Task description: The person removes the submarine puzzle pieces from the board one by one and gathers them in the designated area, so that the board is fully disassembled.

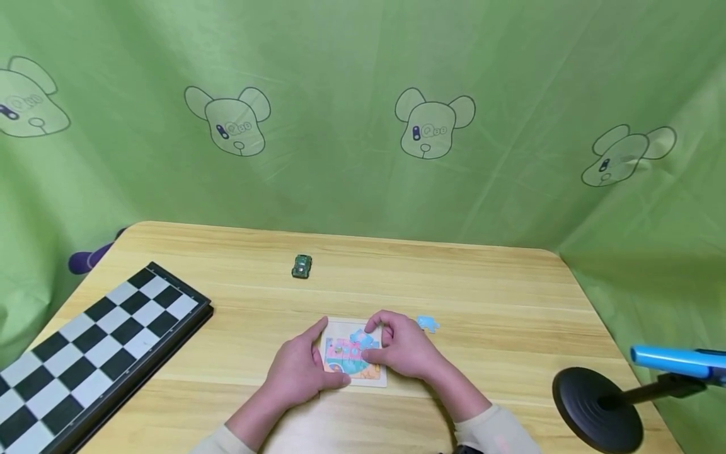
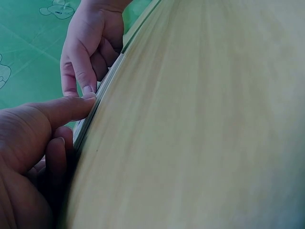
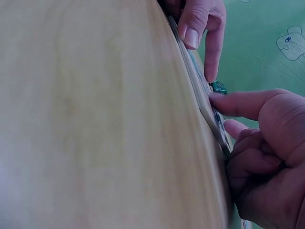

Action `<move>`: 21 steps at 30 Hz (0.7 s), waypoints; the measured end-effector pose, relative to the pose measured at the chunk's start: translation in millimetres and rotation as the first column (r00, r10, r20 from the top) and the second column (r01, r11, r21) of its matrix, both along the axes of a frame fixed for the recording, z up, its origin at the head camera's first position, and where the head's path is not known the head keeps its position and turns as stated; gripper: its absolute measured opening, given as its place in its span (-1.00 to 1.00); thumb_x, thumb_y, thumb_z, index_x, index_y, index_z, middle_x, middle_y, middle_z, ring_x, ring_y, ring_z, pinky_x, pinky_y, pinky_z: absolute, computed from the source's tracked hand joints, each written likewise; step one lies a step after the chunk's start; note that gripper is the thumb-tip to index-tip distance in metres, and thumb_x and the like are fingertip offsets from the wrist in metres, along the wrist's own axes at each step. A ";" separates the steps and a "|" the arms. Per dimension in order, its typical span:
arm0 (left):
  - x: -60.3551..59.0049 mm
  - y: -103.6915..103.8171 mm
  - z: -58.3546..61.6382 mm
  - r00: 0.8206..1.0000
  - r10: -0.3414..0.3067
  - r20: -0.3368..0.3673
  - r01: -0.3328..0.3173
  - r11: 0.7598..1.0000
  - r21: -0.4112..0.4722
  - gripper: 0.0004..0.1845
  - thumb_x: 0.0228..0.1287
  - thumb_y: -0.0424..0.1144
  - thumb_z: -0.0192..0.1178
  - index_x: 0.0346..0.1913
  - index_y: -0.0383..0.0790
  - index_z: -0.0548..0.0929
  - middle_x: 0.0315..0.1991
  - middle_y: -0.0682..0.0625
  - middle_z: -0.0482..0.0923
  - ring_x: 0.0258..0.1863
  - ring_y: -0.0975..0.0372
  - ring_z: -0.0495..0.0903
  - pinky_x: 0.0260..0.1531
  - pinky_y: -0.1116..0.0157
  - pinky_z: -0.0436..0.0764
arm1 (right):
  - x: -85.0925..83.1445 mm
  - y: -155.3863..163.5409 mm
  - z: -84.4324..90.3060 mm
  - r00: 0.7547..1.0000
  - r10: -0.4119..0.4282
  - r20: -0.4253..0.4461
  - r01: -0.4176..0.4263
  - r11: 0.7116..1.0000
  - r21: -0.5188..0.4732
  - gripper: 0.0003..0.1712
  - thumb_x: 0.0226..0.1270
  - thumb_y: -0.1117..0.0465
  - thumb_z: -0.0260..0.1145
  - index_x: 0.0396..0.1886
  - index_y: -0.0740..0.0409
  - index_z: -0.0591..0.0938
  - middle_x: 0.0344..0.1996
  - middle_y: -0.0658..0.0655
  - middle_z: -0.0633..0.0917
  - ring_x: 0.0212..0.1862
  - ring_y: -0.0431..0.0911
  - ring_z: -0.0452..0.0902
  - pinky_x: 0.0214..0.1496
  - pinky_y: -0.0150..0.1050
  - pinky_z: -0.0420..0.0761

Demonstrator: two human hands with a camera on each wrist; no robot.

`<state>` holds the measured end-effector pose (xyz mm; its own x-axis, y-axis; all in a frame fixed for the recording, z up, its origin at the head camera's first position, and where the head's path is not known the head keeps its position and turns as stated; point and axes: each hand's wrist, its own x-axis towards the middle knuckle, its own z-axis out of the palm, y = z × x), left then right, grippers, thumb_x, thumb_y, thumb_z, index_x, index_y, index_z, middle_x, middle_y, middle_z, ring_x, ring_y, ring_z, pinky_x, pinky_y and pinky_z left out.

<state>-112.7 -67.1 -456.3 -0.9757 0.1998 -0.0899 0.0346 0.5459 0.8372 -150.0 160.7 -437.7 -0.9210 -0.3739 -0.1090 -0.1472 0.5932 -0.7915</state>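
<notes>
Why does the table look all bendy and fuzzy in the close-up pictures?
Both wrist views sit very near the table, so the wood blurs and its edge curves from lens distortion; only the fingers look fairly sharp. The head view is clear and evenly lit.

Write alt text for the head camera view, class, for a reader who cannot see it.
Two hands work a small colourful jigsaw puzzle board on a wooden table: the left hand holds its left edge, and the right hand rests fingers on the pieces. A loose blue piece lies just right of them, a green toy car further back, and a chessboard at the left.
</notes>
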 end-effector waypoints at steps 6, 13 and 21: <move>0.0 0.7 1.2 1.000 -0.003 0.000 0.003 1.000 0.001 0.20 -0.27 -0.06 0.67 0.49 -0.35 0.27 -0.67 0.09 0.43 -0.70 0.28 0.38 -0.71 0.32 0.36 | 4.3 2.4 5.7 1.000 0.022 0.007 -0.022 1.000 -0.004 -0.58 -0.05 0.10 0.67 -0.26 0.10 0.65 -0.74 -0.06 0.31 -0.66 -0.20 0.14 -0.58 -0.34 0.24; -0.6 0.8 2.6 1.000 0.001 0.001 -0.001 1.000 -0.010 0.20 -0.27 -0.06 0.67 0.49 -0.34 0.27 -0.67 0.08 0.41 -0.68 0.27 0.38 -0.69 0.31 0.36 | 6.3 3.1 5.1 0.998 0.060 0.001 -0.060 0.997 -0.041 -0.65 -0.02 0.15 0.66 -0.27 0.07 0.69 -0.76 -0.07 0.27 -0.66 -0.24 0.11 -0.49 -0.33 0.34; -0.2 0.5 2.0 1.000 0.005 0.002 -0.005 1.000 -0.016 0.19 -0.27 -0.04 0.66 0.49 -0.33 0.28 -0.68 0.09 0.40 -0.69 0.27 0.37 -0.69 0.31 0.34 | 8.0 -7.4 -0.5 0.997 -0.046 -0.065 0.048 0.999 0.026 -0.54 -0.01 0.08 0.65 -0.15 0.11 0.68 -0.69 -0.05 0.41 -0.65 -0.24 0.23 -0.59 -0.35 0.28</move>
<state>-112.9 -66.6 -454.3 -0.9765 0.1930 -0.0955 0.0296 0.5597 0.8282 -142.0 153.3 -438.2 -0.9430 -0.3278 -0.0585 -0.1689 0.6225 -0.7642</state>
